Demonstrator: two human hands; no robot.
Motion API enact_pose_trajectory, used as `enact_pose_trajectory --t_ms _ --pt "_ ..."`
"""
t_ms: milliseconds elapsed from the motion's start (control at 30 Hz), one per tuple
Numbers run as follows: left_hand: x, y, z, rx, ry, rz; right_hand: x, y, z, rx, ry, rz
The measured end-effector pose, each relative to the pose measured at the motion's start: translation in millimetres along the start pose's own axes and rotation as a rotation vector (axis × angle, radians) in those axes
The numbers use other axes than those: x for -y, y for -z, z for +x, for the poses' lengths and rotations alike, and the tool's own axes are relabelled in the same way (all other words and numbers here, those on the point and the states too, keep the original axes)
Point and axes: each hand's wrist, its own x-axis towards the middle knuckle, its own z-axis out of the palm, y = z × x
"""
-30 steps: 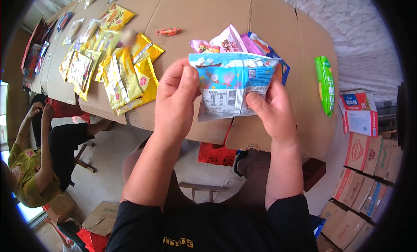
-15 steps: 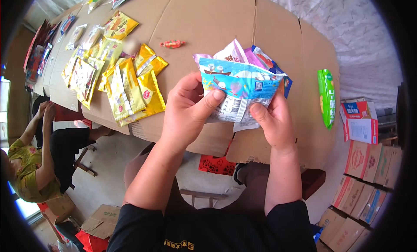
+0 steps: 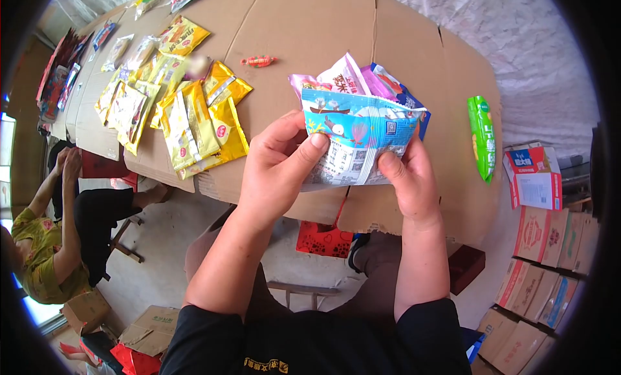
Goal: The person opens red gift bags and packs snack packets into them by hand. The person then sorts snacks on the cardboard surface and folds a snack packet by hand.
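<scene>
A blue and white printed packet (image 3: 352, 126) is held up between both hands, its back seam facing me. My left hand (image 3: 278, 161) grips its left side, thumb on the front. On the right side my right hand (image 3: 413, 181) pinches it the same way. Pink and purple packets (image 3: 346, 76) and a dark blue one (image 3: 424, 124) show behind its top edge; whether the hands hold these too is hidden. Left of them on the cardboard lie a small red wrapped piece (image 3: 259, 61) and a pile of yellow packets (image 3: 194, 129).
A green packet (image 3: 481, 139) lies near the right edge of the cardboard-covered table (image 3: 310, 26). Stacked cartons (image 3: 537, 271) stand at the lower right. Another person (image 3: 48, 246) sits at the left. A red bag (image 3: 323, 239) is under the table edge.
Compared with a second ago, my left hand has slid down the packet, its thumb now on the printed front. Since half a second ago, the packet has shifted only slightly.
</scene>
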Motion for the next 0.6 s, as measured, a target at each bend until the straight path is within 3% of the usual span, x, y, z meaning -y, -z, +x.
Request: enact_pose_trajectory --t_ms 167,267,600 --pt "-4 -1 -8 0.013 -0.022 0.042 1 1 -6 0.01 0.046 -0.07" --pt "-7 -5 -12 0.07 -0.018 0.071 6 3 -4 -0.034 0.193 0.039" --pt "-7 -11 -25 0.144 -0.008 0.2 26 3 -23 -0.179 0.143 -0.193"
